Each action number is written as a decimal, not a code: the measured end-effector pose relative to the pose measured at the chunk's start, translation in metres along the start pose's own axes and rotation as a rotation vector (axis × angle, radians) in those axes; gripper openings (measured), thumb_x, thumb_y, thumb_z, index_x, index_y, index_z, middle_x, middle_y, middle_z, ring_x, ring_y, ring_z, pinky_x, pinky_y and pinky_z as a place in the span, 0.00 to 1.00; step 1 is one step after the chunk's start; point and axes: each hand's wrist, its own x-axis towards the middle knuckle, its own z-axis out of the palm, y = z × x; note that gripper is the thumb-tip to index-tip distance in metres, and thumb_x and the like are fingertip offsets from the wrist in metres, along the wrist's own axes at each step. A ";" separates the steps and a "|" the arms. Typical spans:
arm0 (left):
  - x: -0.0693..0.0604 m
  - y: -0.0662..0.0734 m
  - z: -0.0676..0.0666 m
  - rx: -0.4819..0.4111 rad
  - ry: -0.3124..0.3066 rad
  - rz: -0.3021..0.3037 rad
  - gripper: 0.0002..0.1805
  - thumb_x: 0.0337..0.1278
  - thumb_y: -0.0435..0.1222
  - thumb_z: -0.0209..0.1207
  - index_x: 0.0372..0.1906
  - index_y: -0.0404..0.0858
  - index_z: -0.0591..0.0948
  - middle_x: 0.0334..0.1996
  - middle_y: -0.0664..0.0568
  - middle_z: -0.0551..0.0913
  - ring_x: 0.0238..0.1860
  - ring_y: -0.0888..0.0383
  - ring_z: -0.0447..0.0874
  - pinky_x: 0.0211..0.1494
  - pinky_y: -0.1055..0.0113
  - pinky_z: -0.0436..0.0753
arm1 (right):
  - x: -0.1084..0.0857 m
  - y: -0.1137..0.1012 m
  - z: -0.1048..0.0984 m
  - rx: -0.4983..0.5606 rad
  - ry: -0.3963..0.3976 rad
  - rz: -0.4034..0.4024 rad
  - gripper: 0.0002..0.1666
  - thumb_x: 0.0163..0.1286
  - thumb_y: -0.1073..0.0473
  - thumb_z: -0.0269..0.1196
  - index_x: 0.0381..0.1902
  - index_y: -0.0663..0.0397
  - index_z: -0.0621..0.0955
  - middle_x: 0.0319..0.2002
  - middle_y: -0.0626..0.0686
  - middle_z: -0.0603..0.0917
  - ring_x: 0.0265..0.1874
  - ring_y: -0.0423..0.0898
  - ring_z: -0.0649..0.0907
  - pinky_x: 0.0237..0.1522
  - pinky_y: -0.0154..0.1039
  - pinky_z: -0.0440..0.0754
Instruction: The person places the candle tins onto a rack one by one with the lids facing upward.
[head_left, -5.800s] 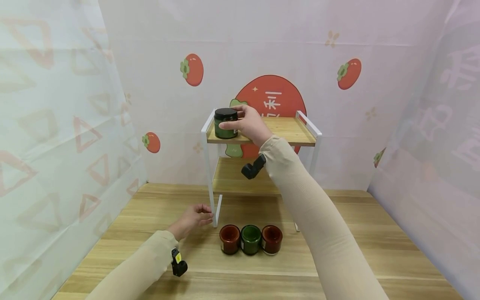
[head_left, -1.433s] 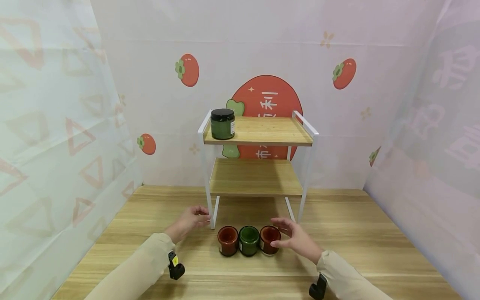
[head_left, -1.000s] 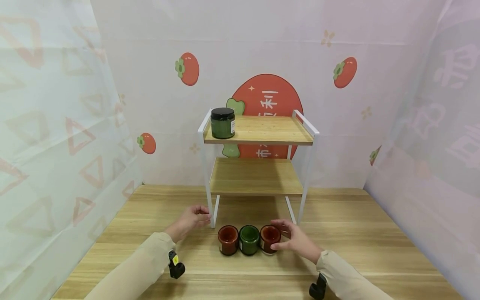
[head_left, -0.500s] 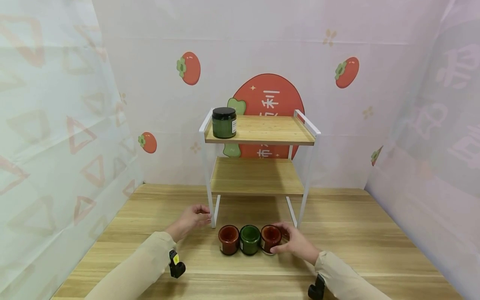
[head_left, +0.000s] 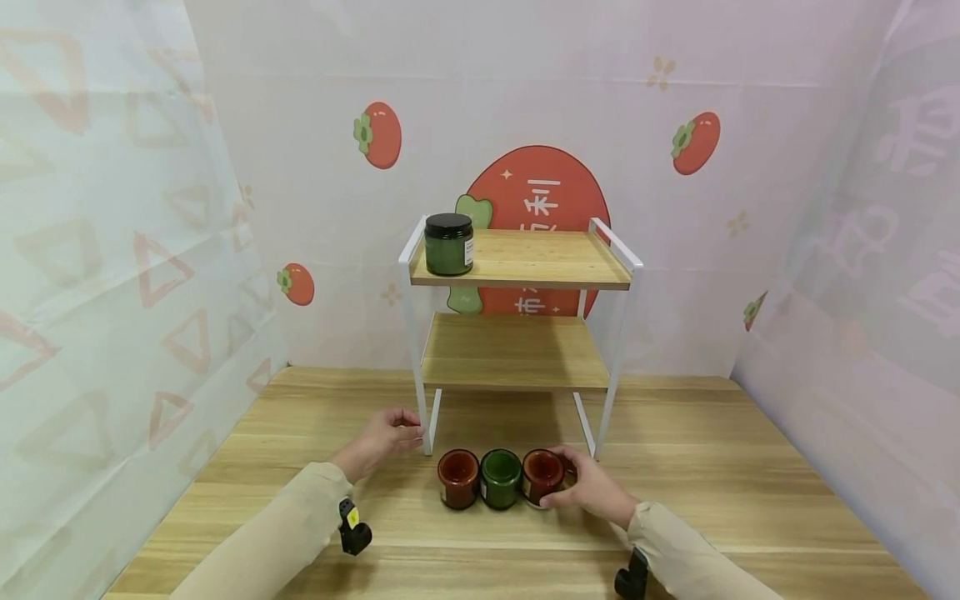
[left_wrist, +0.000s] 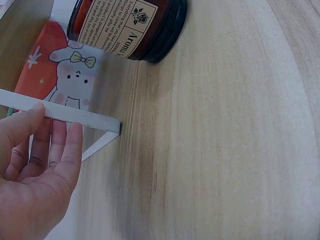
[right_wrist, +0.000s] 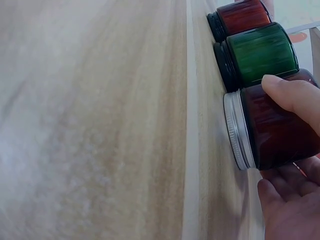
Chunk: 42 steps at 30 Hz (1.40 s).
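My left hand (head_left: 378, 446) grips the front left white leg (head_left: 422, 404) of a shelf; in the left wrist view, thumb and fingertips of the hand (left_wrist: 40, 185) lie on the white bar (left_wrist: 100, 120). My right hand (head_left: 594, 490) is curled round the rightmost of three upside-down jars, a brown-red one (head_left: 543, 473). In the right wrist view its silver lid (right_wrist: 239, 131) faces the table and the thumb lies across the glass. Beside it stand a green jar (head_left: 501, 479) and another red jar (head_left: 458, 479), both on black lids.
The shelf's top board (head_left: 540, 258) bears an upright green jar (head_left: 448, 250) with a black lid at its left end. Below is a middle board (head_left: 516, 350). A printed cloth wall (head_left: 322, 183) rises behind the wooden table (head_left: 675, 467).
My right hand has left the green jar on the top board, come down to the right-hand red jar, and closed its fingers round it. The left hand keeps its place at the leg.
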 end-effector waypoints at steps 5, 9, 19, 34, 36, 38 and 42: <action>0.000 0.000 0.001 -0.001 0.002 0.001 0.08 0.60 0.23 0.56 0.43 0.25 0.72 0.38 0.48 0.76 0.44 0.52 0.82 0.55 0.58 0.85 | 0.000 0.001 0.001 -0.024 0.003 -0.007 0.44 0.44 0.58 0.79 0.58 0.66 0.73 0.53 0.58 0.81 0.52 0.54 0.80 0.58 0.47 0.77; 0.000 0.001 0.001 0.002 0.000 0.003 0.08 0.60 0.23 0.56 0.43 0.26 0.72 0.38 0.48 0.76 0.44 0.52 0.82 0.56 0.58 0.84 | 0.000 0.002 0.001 -0.028 -0.001 -0.018 0.44 0.44 0.58 0.79 0.58 0.67 0.73 0.53 0.58 0.81 0.53 0.55 0.79 0.58 0.44 0.78; -0.002 0.003 0.000 0.031 -0.005 0.004 0.08 0.62 0.24 0.56 0.43 0.26 0.72 0.39 0.47 0.76 0.46 0.50 0.82 0.57 0.57 0.84 | 0.001 0.003 0.000 0.010 -0.040 -0.042 0.44 0.45 0.59 0.79 0.59 0.66 0.72 0.54 0.58 0.80 0.55 0.57 0.78 0.55 0.30 0.76; -0.004 0.003 0.002 0.041 0.002 0.000 0.09 0.63 0.26 0.55 0.45 0.26 0.72 0.41 0.46 0.76 0.49 0.47 0.80 0.60 0.55 0.82 | 0.003 0.001 -0.002 -0.081 -0.050 -0.048 0.44 0.45 0.58 0.79 0.57 0.69 0.72 0.51 0.59 0.81 0.53 0.58 0.80 0.59 0.58 0.78; -0.004 0.002 0.002 0.039 -0.001 -0.002 0.09 0.64 0.26 0.55 0.45 0.26 0.72 0.40 0.46 0.75 0.49 0.47 0.80 0.60 0.55 0.82 | 0.003 0.001 -0.002 -0.102 -0.049 -0.044 0.44 0.45 0.57 0.79 0.57 0.68 0.72 0.51 0.58 0.82 0.52 0.57 0.80 0.58 0.58 0.78; -0.003 0.002 0.002 0.037 -0.001 -0.004 0.09 0.63 0.26 0.55 0.45 0.26 0.72 0.40 0.46 0.76 0.49 0.47 0.81 0.59 0.55 0.82 | 0.003 0.001 -0.002 -0.115 -0.053 -0.041 0.45 0.45 0.57 0.79 0.58 0.68 0.72 0.51 0.57 0.82 0.52 0.56 0.80 0.58 0.57 0.78; -0.002 0.001 0.001 0.038 -0.001 -0.005 0.09 0.63 0.26 0.56 0.45 0.26 0.72 0.41 0.46 0.76 0.48 0.48 0.81 0.59 0.56 0.83 | 0.003 -0.001 -0.003 -0.109 -0.058 -0.045 0.45 0.46 0.56 0.79 0.58 0.67 0.72 0.51 0.57 0.82 0.52 0.55 0.80 0.57 0.55 0.78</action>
